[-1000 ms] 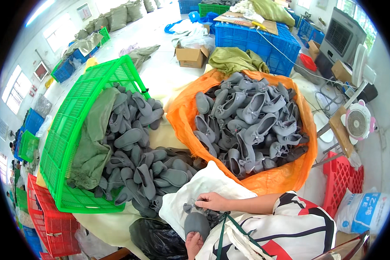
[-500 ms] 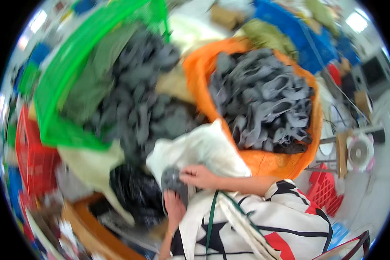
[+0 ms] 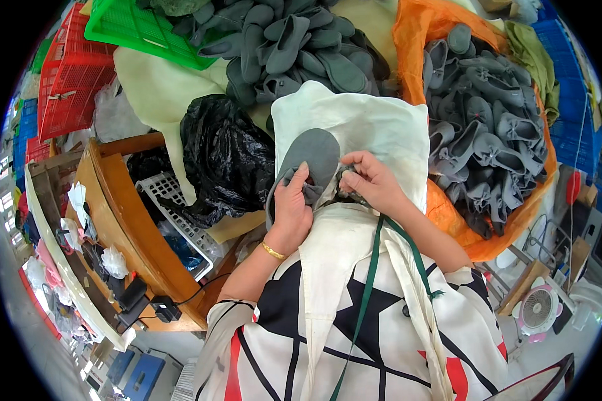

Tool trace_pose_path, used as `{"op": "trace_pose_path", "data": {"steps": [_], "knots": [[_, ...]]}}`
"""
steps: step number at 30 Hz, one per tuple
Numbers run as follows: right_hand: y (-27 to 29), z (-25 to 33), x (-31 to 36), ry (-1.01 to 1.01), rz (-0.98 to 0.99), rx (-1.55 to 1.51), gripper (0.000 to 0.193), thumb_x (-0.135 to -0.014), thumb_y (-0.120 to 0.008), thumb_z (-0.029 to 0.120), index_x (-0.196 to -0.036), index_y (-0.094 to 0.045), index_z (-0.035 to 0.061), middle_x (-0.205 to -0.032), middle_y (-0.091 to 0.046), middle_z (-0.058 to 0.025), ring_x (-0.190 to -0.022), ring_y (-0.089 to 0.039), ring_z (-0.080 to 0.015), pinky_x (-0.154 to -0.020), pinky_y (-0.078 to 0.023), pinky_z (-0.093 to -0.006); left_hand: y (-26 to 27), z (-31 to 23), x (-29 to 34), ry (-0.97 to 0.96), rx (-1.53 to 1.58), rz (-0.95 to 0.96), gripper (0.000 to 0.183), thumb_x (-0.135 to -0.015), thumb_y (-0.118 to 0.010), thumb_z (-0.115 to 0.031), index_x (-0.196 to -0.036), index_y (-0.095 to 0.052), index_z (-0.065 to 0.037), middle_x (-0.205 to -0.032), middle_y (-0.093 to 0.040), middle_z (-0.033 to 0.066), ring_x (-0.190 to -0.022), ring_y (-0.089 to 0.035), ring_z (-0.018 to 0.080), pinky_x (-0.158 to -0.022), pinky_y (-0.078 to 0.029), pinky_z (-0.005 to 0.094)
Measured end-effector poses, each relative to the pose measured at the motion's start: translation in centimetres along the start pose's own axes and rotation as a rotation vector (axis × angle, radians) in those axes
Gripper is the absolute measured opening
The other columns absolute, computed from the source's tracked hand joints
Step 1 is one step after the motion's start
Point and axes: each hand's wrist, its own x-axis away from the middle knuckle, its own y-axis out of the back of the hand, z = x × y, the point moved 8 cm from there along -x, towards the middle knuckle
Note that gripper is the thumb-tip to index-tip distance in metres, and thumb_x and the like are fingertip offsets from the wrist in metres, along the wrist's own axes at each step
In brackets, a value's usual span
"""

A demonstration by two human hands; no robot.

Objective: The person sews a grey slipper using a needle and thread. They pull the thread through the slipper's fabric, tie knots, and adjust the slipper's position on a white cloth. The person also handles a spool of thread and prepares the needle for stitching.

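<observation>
A grey cloth shoe [image 3: 312, 155] is gripped in my left hand [image 3: 292, 207], its flat sole turned up and my thumb pressed near its inner edge. Just right of it, my right hand [image 3: 376, 184] is closed, fingers pinched on a small dark piece [image 3: 348, 179]; whether it belongs to the shoe I cannot tell. Both hands are over my lap, in front of a white cloth-covered cushion [image 3: 381, 120] and above my cream apron [image 3: 334, 230].
Beyond the cushion lies a heap of grey shoes [image 3: 341, 70] by a green basket [image 3: 147, 33]. An orange sack [image 3: 413, 47] full of grey shoes stands at right. On the left are a black plastic bag [image 3: 221, 154], an open wooden drawer [image 3: 137, 230] and red crates [image 3: 73, 80].
My view has shifted, so the baskets and sack sit higher. The shoe, earlier low against the cushion with both hands on it, is now raised sole up in my left hand.
</observation>
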Motion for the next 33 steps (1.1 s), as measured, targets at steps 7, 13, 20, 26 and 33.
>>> {"op": "trace_pose_path", "data": {"steps": [7,13,20,26,33], "knots": [[-0.3,0.0,-0.5,-0.197,0.030,0.260,0.016,-0.095,-0.058,0.011,-0.109,-0.061,0.0025,-0.078,-0.062,-0.0005,-0.071,-0.058,-0.0069,-0.064,-0.047,-0.0223,-0.3,-0.1,-0.7,0.017,-0.004,0.027,0.023,-0.088,-0.072,-0.013,-0.106,-0.064,-0.001,-0.103,-0.066,0.0054,-0.092,-0.062,0.0152,-0.084,-0.050,0.0298],[2.9,0.6,0.6,-0.100,0.046,0.506,0.017,-0.092,-0.059,0.011,-0.106,-0.060,0.0028,-0.077,-0.061,0.0005,-0.066,-0.054,-0.0071,-0.061,-0.045,-0.0232,0.8,0.4,-1.3,-0.032,-0.060,-0.008,0.026,-0.088,-0.072,-0.015,-0.108,-0.063,0.000,-0.107,-0.067,0.0076,-0.094,-0.063,0.0164,-0.084,-0.051,0.0297],[3.3,0.3,1.2,-0.146,0.093,0.005,0.013,-0.096,-0.057,0.012,-0.103,-0.061,0.0022,-0.079,-0.062,-0.0002,-0.068,-0.056,-0.0064,-0.060,-0.046,-0.0221,0.7,0.5,-1.5,-0.033,-0.067,0.001,0.030,-0.087,-0.074,-0.017,-0.108,-0.063,0.002,-0.107,-0.067,0.0081,-0.094,-0.063,0.0169,-0.084,-0.051,0.0292],[0.8,0.6,-0.6,-0.218,-0.012,0.193,0.015,-0.096,-0.061,0.016,-0.103,-0.064,0.0035,-0.074,-0.061,0.0019,-0.062,-0.055,-0.0032,-0.054,-0.045,-0.0197,0.0,0.2,-0.8,-0.043,-0.050,0.017,0.017,-0.091,-0.067,-0.013,-0.103,-0.065,-0.001,-0.100,-0.069,0.0074,-0.089,-0.065,0.0160,-0.082,-0.053,0.0306],[-1.8,1.7,-2.0,0.031,0.004,0.534,0.013,-0.093,-0.060,0.012,-0.102,-0.064,0.0028,-0.070,-0.057,0.0010,-0.059,-0.048,-0.0052,-0.055,-0.041,-0.0232,0.5,0.4,-1.0,-0.022,-0.013,0.052,0.016,-0.090,-0.069,-0.013,-0.101,-0.065,-0.002,-0.097,-0.068,0.0051,-0.086,-0.064,0.0131,-0.078,-0.052,0.0276]]}}
